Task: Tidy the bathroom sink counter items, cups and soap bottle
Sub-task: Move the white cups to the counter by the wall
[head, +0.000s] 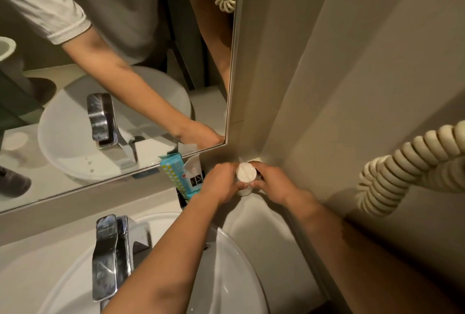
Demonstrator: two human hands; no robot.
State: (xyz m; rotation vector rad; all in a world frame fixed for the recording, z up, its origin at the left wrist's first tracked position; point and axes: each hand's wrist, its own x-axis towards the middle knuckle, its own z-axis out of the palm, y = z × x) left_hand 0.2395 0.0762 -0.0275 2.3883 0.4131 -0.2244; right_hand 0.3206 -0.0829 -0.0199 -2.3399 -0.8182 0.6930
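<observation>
A white cup [246, 172] with a paper cover on top stands in the back right corner of the counter, where the mirror meets the tiled wall. My left hand [221, 182] wraps its left side and my right hand [270, 181] wraps its right side, so both grip it. Just left of my left hand a black tray [181, 199] holds a blue patterned packet [177, 175] and a white sachet [195, 171]. The lower part of the cup is hidden by my fingers. No soap bottle shows.
The white basin [231, 271] sits below my arms with a chrome tap [110, 255] at its left. The mirror [113, 87] runs along the back. A coiled cream cord [402, 170] hangs off the right wall close to my right forearm.
</observation>
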